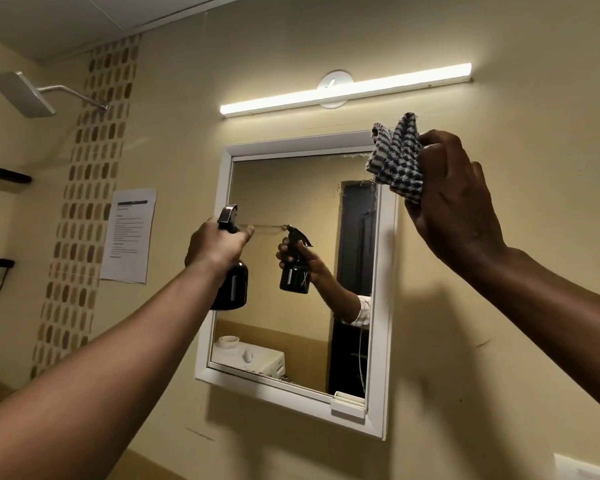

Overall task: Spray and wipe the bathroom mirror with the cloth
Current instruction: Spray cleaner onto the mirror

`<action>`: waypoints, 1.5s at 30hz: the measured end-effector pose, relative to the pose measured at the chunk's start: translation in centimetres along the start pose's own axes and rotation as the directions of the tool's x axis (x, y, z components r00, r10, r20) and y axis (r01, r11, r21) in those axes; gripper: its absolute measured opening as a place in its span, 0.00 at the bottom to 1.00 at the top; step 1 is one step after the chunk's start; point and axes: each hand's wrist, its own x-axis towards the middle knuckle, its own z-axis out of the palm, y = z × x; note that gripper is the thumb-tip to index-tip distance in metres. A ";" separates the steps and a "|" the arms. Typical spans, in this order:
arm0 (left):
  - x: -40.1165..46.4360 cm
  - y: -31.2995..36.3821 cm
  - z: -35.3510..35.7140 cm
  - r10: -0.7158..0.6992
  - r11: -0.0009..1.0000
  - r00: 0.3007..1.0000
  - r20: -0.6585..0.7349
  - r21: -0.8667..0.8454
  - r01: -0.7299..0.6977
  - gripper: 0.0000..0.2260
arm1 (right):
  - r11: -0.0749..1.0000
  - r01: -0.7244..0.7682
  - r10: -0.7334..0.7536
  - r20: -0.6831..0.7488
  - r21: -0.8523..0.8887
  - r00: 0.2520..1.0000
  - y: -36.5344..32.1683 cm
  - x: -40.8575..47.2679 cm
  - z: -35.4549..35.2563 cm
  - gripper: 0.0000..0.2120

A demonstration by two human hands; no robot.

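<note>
The cloth (397, 159) was checked in dark blue and white. The spray bottle (234, 284) was glossy black, with a darker trigger head. The mirror (291, 271) had a white frame. The wall (499, 306) was pale yellow (warmer under the white strip light (347, 93)), crossed by a column of brown and tan tiles (84, 202). The paper notice (129, 235) was white with black print.

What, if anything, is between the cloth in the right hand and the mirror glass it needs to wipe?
Nothing visible blocks it. The right hand holds the checked cloth up at the mirror's top right corner, over the white frame. The left hand grips the spray bottle lower down by the mirror's left edge, away from the cloth.
</note>
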 end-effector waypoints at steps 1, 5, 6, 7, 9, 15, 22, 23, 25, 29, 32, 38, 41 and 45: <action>-0.2 -0.7 -0.3 -0.009 1.000 1.000 0.019 0.006 0.009 0.19 | 1.000 0.004 -0.004 -0.002 0.005 1.000 -0.2 0.0 0.1 0.14; -2.0 -4.0 -0.4 0.034 0.982 0.996 0.078 0.183 -0.048 0.17 | 0.999 0.020 -0.019 -0.008 0.034 1.000 -1.3 0.4 0.7 0.15; -2.5 -4.8 -0.3 0.034 0.981 0.996 0.078 0.188 -0.049 0.17 | 0.999 0.020 -0.020 -0.003 0.041 1.000 -1.7 0.5 0.9 0.16; -3.0 -5.6 -0.3 0.022 0.984 0.997 0.076 0.172 -0.034 0.18 | 0.999 0.021 -0.021 0.002 0.047 1.000 -1.9 0.6 1.1 0.17; -3.7 -6.8 -0.3 -0.020 0.988 0.997 0.069 0.153 0.009 0.18 | 0.998 0.028 -0.028 0.001 0.056 1.000 -2.4 0.9 1.4 0.18; -6.1 -9.1 -0.2 -0.024 0.974 0.992 0.123 0.226 -0.004 0.13 | 0.995 0.052 -0.050 -0.027 0.083 0.998 -2.9 1.1 1.2 0.16; -11.7 -11.1 -0.2 -0.005 0.988 0.970 0.242 0.149 -0.033 0.10 | 0.996 0.053 -0.052 -0.011 0.074 0.999 -2.4 0.8 0.9 0.17; -12.6 -11.3 0.0 0.006 0.992 0.965 0.261 0.117 -0.038 0.10 | 0.996 0.054 -0.054 -0.007 0.070 0.999 -2.3 0.8 0.9 0.17; -14.4 -11.6 0.5 0.016 0.999 0.946 0.324 0.038 -0.030 0.10 | 0.996 0.065 -0.065 -0.006 0.058 0.998 -2.3 0.8 0.9 0.16; -17.6 -11.7 2.3 0.055 0.997 0.904 0.424 0.030 -0.075 0.10 | 0.996 0.074 -0.074 -0.008 0.041 0.997 -2.3 0.9 0.7 0.14; -19.4 -11.9 3.9 0.080 0.990 0.896 0.436 0.068 -0.121 0.13 | 0.996 0.082 -0.082 -0.001 0.043 0.997 -2.3 0.6 0.4 0.13; -21.2 -11.0 6.0 0.076 0.997 0.887 0.456 -0.009 -0.081 0.14 | 0.996 0.091 -0.091 0.014 0.014 0.996 -1.4 0.1 -0.5 0.13; -21.0 -10.0 6.9 0.088 0.994 0.900 0.427 0.021 -0.107 0.12 | 0.996 0.085 -0.085 0.032 -0.003 0.996 -0.9 -0.3 -1.0 0.14; -19.7 -8.0 7.3 0.082 0.996 0.921 0.382 -0.054 -0.066 0.13 | 0.996 0.084 -0.083 0.043 -0.024 0.996 -0.4 -0.7 -1.6 0.12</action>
